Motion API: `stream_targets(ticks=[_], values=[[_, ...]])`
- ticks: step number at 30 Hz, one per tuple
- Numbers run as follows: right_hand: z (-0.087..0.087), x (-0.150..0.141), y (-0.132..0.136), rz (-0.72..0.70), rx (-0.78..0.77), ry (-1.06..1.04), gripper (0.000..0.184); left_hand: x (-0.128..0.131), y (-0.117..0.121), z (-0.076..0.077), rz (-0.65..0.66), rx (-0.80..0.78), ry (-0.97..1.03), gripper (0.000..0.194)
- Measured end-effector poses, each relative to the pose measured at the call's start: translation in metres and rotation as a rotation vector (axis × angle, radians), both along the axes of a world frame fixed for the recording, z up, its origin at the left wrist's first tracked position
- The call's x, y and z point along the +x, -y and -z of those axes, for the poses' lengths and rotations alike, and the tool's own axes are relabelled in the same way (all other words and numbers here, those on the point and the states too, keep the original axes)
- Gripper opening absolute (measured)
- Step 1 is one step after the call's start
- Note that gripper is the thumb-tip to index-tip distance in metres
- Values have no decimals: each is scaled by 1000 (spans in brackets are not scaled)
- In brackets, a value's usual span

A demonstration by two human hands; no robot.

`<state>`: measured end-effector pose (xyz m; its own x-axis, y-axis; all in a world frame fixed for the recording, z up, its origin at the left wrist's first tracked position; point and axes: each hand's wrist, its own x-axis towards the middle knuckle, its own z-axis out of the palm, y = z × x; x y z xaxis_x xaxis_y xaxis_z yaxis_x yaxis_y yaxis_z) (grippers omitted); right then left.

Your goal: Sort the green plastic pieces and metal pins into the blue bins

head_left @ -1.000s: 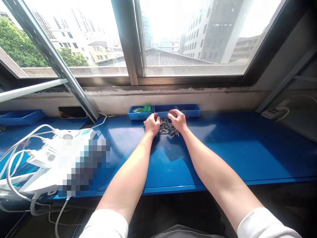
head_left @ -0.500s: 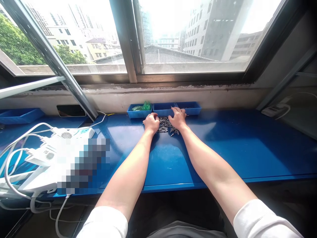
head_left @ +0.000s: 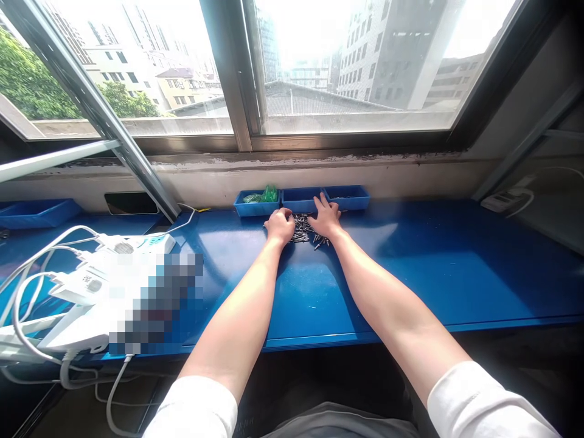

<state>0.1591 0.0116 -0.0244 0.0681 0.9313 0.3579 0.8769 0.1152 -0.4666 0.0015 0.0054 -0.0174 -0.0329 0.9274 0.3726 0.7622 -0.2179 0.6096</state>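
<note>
The left hand (head_left: 280, 226) is curled, its grip indeterminable; the right hand (head_left: 326, 219) is spread open. Both flank the pins (head_left: 301, 231), presumably confining them just near of the middle bin (head_left: 296, 207).

Blue upon blue, with some green

The workbench (head_left: 424, 261) is deep blue, the row of bins (head_left: 301, 196) plain blue. The plastic bag (head_left: 270, 194) is bright green. The slim metal pieces (head_left: 300, 233) seem silver-grey with dark streaks, though too small to be sure. Sleeves (head_left: 195, 406) and power cables (head_left: 110, 400) are plain white.
</note>
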Motion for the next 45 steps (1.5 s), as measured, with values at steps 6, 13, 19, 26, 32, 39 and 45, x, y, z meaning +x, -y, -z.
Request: stream_targets(ticks=[6, 13, 19, 26, 32, 39, 45], values=[[-2, -1, 7, -3, 177, -63, 47, 0, -2, 2, 6, -20, -32, 23], [1, -3, 12, -112, 63, -52, 33, 2, -1, 6, 40, -56, -189, 27], [4, -6, 12, -182, -22, 34, 31, 4, 2, 8, 75, -54, -297, 28], [2, -7, 12, -199, 23, 24, 22, 4, 3, 7, 83, -52, -282, 27], [5, -7, 6, -198, 20, 3, 19, 4, 2, 8, 92, -39, -269, 25], [7, -6, 6, -148, 21, -56, 19, 3, 3, 8, 103, -45, -268, 25], [7, -5, 8, -191, 43, -192, 21, 4, 2, 7, 100, -26, -249, 25]])
